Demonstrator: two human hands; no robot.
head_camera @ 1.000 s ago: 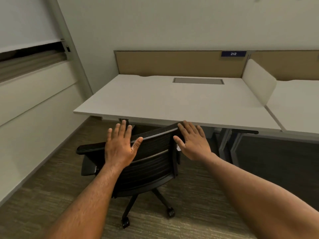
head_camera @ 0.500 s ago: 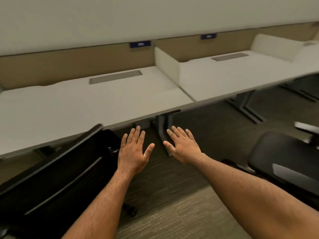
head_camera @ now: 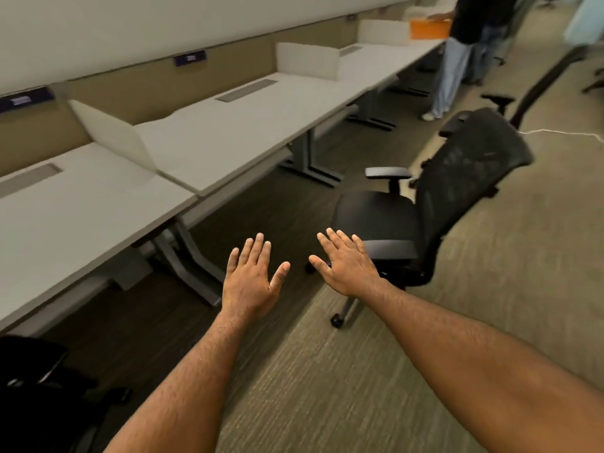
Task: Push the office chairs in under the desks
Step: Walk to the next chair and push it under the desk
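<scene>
A black mesh-backed office chair [head_camera: 434, 204] stands out on the carpet at centre right, away from the second desk [head_camera: 248, 132], its seat turned toward the desks. My left hand [head_camera: 253, 277] and my right hand [head_camera: 348, 264] are both held out flat with fingers spread, holding nothing. My right hand hovers in front of the chair's near armrest [head_camera: 390, 249]. Another black chair [head_camera: 36, 387] sits at the bottom left edge by the nearest desk [head_camera: 75, 207].
A long row of white desks with divider panels [head_camera: 112, 134] runs along the wall to the left. A person [head_camera: 464, 50] stands by a far desk near an orange box [head_camera: 428, 27]. A white cable [head_camera: 562, 134] lies on the floor at right.
My view has swung right along the desk row. My hands have left the first chair's backrest, and that chair is now at the bottom left. The second chair has come into full view.
</scene>
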